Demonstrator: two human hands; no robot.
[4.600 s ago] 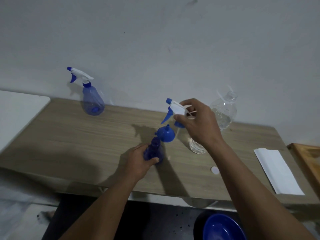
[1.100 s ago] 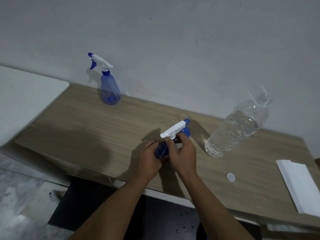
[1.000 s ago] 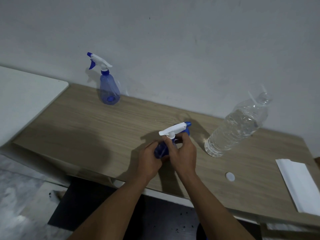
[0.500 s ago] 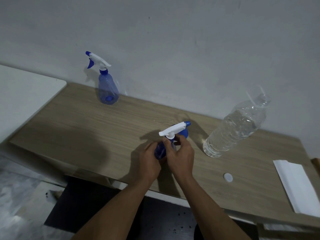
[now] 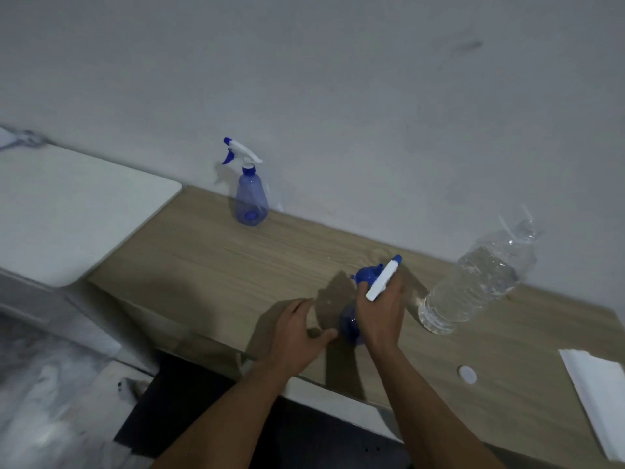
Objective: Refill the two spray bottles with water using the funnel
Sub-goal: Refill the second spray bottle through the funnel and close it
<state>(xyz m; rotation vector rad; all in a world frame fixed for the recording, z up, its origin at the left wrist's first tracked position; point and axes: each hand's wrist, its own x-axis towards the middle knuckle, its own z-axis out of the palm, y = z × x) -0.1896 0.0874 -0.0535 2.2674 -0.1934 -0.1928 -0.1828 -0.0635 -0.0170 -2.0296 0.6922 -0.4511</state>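
Note:
A blue spray bottle (image 5: 350, 324) with a white trigger head stands near the front of the wooden table (image 5: 209, 258). My right hand (image 5: 382, 309) grips it around the neck, just under the head. My left hand (image 5: 297, 330) hovers beside the bottle's left side with fingers spread, holding nothing. The blue funnel (image 5: 367, 275) peeks out behind the trigger head. A second blue spray bottle (image 5: 251, 198) stands by the wall at the back. A clear water bottle (image 5: 480, 279), uncapped and partly full, stands to the right.
A white bottle cap (image 5: 467, 374) lies on the table near the front right. Folded white paper (image 5: 598, 387) lies at the right edge. A white surface (image 5: 67, 211) adjoins the table on the left. The wall runs close behind.
My left hand has let go of the near spray bottle and opened to its left. My right hand now grips the bottle's neck alone, and the trigger head has turned to point away.

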